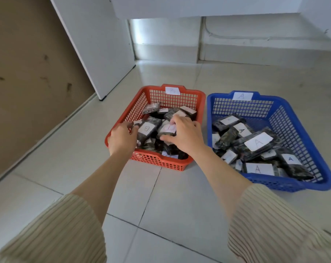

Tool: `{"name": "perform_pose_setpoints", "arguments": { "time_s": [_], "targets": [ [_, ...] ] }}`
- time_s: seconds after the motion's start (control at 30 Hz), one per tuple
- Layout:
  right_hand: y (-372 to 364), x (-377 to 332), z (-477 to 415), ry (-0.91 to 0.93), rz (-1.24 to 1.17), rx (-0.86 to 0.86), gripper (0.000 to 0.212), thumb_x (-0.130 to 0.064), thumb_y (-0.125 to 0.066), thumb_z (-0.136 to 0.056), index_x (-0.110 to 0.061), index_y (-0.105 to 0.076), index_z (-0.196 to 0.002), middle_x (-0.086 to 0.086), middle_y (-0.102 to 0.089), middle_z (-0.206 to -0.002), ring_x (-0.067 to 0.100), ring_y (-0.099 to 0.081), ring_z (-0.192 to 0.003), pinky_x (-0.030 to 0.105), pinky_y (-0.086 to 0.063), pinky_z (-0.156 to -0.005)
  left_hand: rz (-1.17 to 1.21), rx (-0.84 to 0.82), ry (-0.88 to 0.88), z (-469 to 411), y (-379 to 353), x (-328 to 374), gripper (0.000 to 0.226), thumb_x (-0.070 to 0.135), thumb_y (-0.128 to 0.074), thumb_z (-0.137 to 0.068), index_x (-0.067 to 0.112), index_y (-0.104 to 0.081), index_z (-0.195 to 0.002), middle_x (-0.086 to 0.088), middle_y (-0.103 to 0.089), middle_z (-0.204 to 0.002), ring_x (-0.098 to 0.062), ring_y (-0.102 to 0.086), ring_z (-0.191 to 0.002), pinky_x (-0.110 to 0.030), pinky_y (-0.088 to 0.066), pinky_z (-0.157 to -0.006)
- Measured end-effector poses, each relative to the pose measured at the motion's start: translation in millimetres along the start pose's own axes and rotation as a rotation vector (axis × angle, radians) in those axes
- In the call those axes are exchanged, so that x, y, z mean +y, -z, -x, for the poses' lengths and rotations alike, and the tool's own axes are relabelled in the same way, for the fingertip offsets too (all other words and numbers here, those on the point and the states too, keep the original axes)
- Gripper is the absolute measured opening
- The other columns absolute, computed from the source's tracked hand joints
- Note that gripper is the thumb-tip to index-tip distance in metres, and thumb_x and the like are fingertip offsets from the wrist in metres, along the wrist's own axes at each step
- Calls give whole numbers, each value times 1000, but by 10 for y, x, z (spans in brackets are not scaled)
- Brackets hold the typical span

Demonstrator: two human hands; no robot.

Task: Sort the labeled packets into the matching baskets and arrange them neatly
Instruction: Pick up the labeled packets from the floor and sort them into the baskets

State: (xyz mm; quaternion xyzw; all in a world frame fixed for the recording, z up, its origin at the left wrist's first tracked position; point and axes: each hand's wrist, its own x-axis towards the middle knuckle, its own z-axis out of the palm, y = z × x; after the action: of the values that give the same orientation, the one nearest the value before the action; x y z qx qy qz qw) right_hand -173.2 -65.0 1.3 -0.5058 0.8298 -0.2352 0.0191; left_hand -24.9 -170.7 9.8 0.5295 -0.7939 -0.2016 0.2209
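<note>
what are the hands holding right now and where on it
The right hand grips a labeled packet in the red basket, across its label end. Whether the left hand holds anything cannot be told.

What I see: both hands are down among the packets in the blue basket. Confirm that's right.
Not right. The left hand and the right hand, which grips a packet, are down among the packets in the red basket, not the blue basket. The head view shows it.
</note>
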Motion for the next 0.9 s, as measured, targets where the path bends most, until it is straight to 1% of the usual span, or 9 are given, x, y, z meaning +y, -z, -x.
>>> {"name": "perform_pose_setpoints", "arguments": {
  "time_s": [0.07, 0.2, 0.27, 0.37, 0.47, 0.6, 0.67, 0.77, 0.9],
  "targets": [
    [-18, -28, 15, -6, 9, 6, 51, -59, -59, -80, -21, -53, -114, -3, -53, -126, 19, -42, -126, 48, -29, -107, 32, 86, -80, 83, 34, 10, 36, 33, -48, -96, 15, -56, -125, -8, -58, -125, -28, -53, -113, -44, -43, -97],
    [149, 165, 364, 15, -18, 270, 37, -45, -64, -84, -15, -60, -106, 1, -60, -114, 23, -52, -115, 47, -36, -104, -13, 151, -287, 362, 10, 209, 32, 32, -46, -96, 17, -56, -122, -4, -54, -126, -25, -45, -121, -45, -33, -101],
    [311, 350, 617, 12, 8, 305, 34, -39, -65, -85, -12, -61, -106, 5, -61, -114, 27, -53, -115, 49, -35, -105, -54, 135, -415, 555, -55, 364, 31, 30, -48, -95, 15, -57, -121, -4, -54, -125, -26, -44, -121, -44, -31, -99],
    [602, 640, 1037, -6, 77, 336, 35, -34, -63, -87, -8, -62, -110, 9, -62, -115, 32, -53, -115, 51, -34, -106, -67, 107, -605, 901, -212, 670, 30, 28, -52, -92, 12, -60, -116, -7, -59, -119, -29, -49, -114, -45, -36, -92],
    [865, 987, 1546, -96, 145, 412, 38, -35, -53, -86, -8, -64, -110, 10, -64, -114, 31, -56, -113, 49, -38, -103, 2, 40, -833, 1347, -428, 1046, 30, 31, -48, -90, 12, -62, -108, -6, -62, -105, -27, -54, -98, -40, -42, -80],
    [1086, 1597, 2316, -322, 109, 448, 39, -31, -48, -81, -6, -64, -106, 14, -65, -106, 36, -56, -104, 43, -44, -94, 144, -207, -1133, 2000, -781, 1425, 28, 32, -49, -86, 11, -66, -95, -4, -63, -87, -23, -58, -83, -36, -48, -65],
    [1142, 1855, 2705, -487, 71, 361, 32, -25, -53, -85, -6, -63, -109, 14, -63, -108, 35, -52, -108, 40, -40, -94, 137, -416, -1199, 2283, -952, 1517, 31, 41, -50, -86, 14, -65, -92, 0, -61, -85, -19, -61, -78, -30, -49, -62],
    [1183, 2151, 3199, -690, -4, 155, 24, -20, -60, -87, -13, -62, -110, 4, -62, -109, 25, -48, -112, 37, -39, -94, 30, -719, -1156, 2642, -1161, 1587, 41, 57, -54, -84, 23, -61, -105, 9, -57, -100, -10, -58, -85, -24, -42, -66],
    [1251, 2376, 3639, -833, -150, -12, 28, -28, -75, -76, -22, -65, -102, -3, -56, -94, 20, -55, -99, 34, -46, -87, -53, -950, -1050, 3027, -1368, 1745, 58, 70, -57, -73, 31, -54, -116, 16, -51, -108, -4, -45, -84, -26, -38, -71]
  ]
}}
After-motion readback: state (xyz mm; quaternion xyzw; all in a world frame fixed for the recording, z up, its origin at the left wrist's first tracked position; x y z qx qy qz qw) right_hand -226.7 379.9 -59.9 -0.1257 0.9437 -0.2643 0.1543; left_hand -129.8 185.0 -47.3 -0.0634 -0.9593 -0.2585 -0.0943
